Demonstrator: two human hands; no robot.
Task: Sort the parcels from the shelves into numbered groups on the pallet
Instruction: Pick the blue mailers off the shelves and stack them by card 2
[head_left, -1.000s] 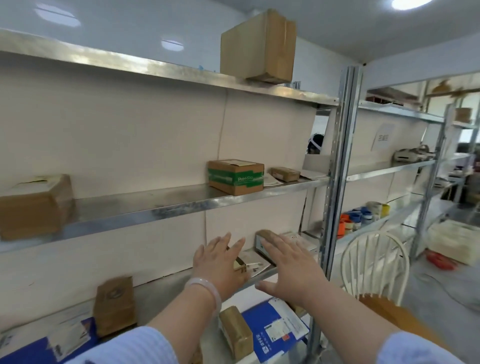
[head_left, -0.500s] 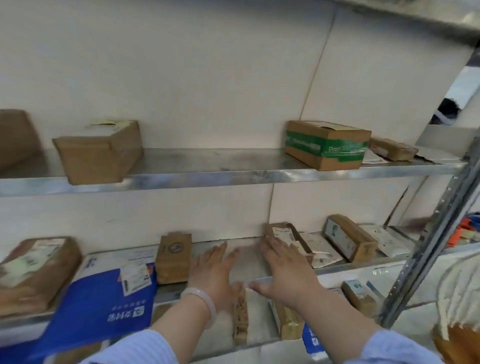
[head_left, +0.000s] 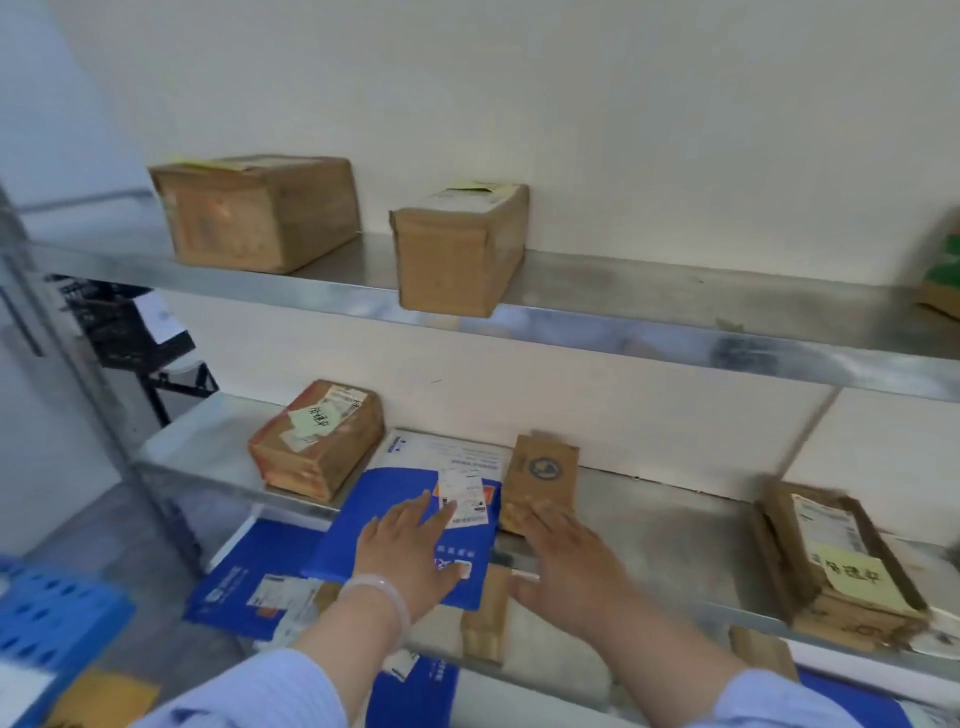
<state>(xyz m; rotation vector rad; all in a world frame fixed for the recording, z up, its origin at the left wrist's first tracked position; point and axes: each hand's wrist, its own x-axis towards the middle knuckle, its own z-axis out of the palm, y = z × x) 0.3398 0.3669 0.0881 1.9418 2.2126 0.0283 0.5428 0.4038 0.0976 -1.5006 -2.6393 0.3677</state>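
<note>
1. Your left hand (head_left: 410, 556), spread flat over the blue mailer (head_left: 405, 499), and right hand (head_left: 566, 561), by the small brown parcel (head_left: 543, 475), hold nothing.
2. The mailer overhangs the shelf's (head_left: 665, 530) near edge; a push may drop it.
3. A nudge could knock the parcel askew.

Upper steel shelf (head_left: 649, 312): large brown carton (head_left: 254, 213) toward my left; smaller brown carton (head_left: 457, 254) just right of it, front end overhanging edge; green-printed box (head_left: 944, 280) cut off at far right.

Lower steel shelf (head_left: 675, 540): taped brown carton (head_left: 317, 447), yellow note on top, at left; blue-and-white mailer (head_left: 410, 499) beside it, front hanging over edge; slim brown packet (head_left: 543, 478) with round emblem at mailer's right side; flat brown parcel (head_left: 836, 556), label and yellow note, well apart at my right.

Bottom shelf (head_left: 550, 649): blue envelope (head_left: 244, 577), narrow brown box (head_left: 485, 613); rest blurred.
</note>
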